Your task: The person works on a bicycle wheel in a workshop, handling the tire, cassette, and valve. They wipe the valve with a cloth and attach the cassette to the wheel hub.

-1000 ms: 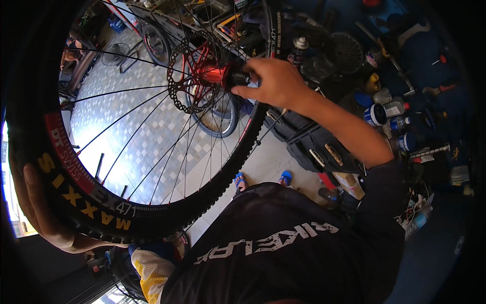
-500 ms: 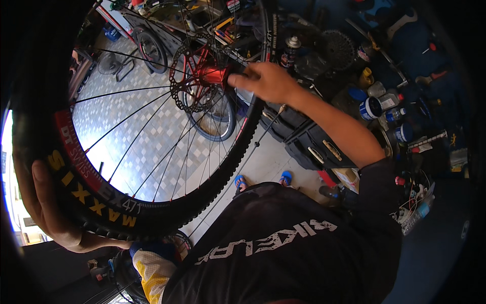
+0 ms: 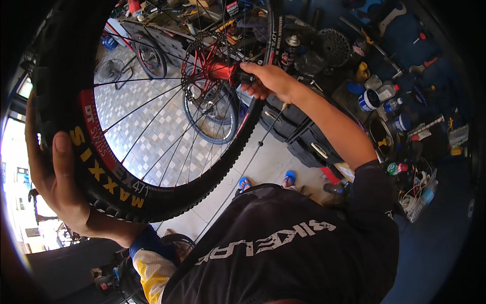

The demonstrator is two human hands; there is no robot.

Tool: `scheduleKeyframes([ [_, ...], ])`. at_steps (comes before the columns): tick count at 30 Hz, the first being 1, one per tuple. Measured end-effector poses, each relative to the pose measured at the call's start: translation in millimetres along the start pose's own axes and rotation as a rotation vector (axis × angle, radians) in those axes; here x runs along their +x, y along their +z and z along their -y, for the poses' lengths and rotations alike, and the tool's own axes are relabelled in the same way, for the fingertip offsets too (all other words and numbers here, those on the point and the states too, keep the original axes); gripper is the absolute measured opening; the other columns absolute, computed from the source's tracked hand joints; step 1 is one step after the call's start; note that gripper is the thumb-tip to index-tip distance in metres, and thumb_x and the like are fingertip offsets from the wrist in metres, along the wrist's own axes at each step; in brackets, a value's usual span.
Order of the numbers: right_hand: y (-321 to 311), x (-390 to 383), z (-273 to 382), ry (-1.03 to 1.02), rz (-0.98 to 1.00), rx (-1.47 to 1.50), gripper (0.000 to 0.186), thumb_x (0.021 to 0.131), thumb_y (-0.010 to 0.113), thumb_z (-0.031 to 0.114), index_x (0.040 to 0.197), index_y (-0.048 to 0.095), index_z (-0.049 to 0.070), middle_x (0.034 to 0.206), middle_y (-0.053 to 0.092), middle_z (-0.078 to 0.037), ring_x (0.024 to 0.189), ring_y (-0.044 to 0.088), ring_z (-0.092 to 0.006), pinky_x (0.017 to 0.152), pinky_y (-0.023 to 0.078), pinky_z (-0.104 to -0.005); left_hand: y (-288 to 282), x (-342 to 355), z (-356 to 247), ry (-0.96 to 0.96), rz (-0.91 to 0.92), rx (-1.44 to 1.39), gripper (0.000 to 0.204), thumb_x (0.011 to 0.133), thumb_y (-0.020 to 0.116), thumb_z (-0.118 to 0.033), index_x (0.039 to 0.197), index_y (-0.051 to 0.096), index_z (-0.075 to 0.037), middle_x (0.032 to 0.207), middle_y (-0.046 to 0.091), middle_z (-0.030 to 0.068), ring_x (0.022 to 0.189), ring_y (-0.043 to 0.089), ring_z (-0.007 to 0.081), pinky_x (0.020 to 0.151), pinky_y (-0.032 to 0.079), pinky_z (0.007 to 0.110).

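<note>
A bicycle wheel [image 3: 169, 205] with a knobby black tyre, black spokes and a red-marked rim is held up at the left. My left hand [image 3: 63, 182] is closed round the tyre's outer left side, thumb on the sidewall and fingers partly hidden behind. At the wheel's centre is a red hub [image 3: 220, 71] with a red and black disc rotor [image 3: 187, 90] on its left side. The fingers of my right hand [image 3: 271, 82] close on the black end of the hub, thumb on top and fingertips below.
A workbench at right carries a cassette [image 3: 334, 47], spray can [image 3: 290, 49], blue-labelled tub [image 3: 369, 100], bottles and tools. Black drawers or cases [image 3: 298, 129] stand below. Beyond the spokes are other bicycle wheels [image 3: 215, 116] and a fan [image 3: 111, 71] on the tiled floor.
The wheel and my left hand have shifted to the right in view. My right hand, blurred before, now shows thumb and fingers round the hub's black end.
</note>
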State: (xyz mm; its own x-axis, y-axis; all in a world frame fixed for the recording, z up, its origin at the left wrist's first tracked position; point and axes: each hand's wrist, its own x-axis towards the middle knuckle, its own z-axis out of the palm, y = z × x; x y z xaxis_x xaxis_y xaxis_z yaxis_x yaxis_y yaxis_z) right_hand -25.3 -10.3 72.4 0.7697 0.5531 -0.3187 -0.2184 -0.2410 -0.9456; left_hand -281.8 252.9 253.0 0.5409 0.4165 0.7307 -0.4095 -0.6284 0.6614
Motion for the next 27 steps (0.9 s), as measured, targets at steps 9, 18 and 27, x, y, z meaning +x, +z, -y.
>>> scheduleKeyframes([
  [9, 37, -10, -30, -0.901, -0.666, -1.320, 0.067, 0.083, 0.085, 0.040, 0.133, 0.058, 0.004, 0.118, 0.065, -0.013, 0.106, 0.064, -0.0345, 0.089, 0.051, -0.0438, -46, 17, 42, 0.134, 0.239, 0.022, 0.082, 0.090, 0.084, -0.016, 0.158, 0.043, 0.000, 0.132, 0.068, 0.0289, 0.118, 0.070, 0.0315, 0.107, 0.051, 0.039],
  [18, 7, -103, -162, -0.287, -0.746, -0.812, 0.068, 0.089, 0.080, 0.047, 0.137, 0.058, 0.004, 0.126, 0.069, -0.019, 0.108, 0.070, -0.0354, 0.089, 0.054, -0.0485, -131, 70, 54, 0.112, 0.436, 0.200, 0.093, 0.086, 0.088, -0.028, 0.157, 0.039, 0.005, 0.142, 0.061, 0.0272, 0.128, 0.065, 0.0337, 0.115, 0.046, 0.042],
  [27, 9, -225, -405, 0.461, -0.603, -0.691, 0.061, 0.089, 0.080, 0.046, 0.132, 0.062, 0.007, 0.106, 0.076, -0.017, 0.100, 0.073, -0.0370, 0.086, 0.057, -0.0468, 2, -18, 197, -0.259, 1.188, 0.590, 0.095, 0.079, 0.089, -0.027, 0.160, 0.040, -0.019, 0.109, 0.076, 0.0186, 0.096, 0.076, 0.0363, 0.083, 0.057, 0.045],
])
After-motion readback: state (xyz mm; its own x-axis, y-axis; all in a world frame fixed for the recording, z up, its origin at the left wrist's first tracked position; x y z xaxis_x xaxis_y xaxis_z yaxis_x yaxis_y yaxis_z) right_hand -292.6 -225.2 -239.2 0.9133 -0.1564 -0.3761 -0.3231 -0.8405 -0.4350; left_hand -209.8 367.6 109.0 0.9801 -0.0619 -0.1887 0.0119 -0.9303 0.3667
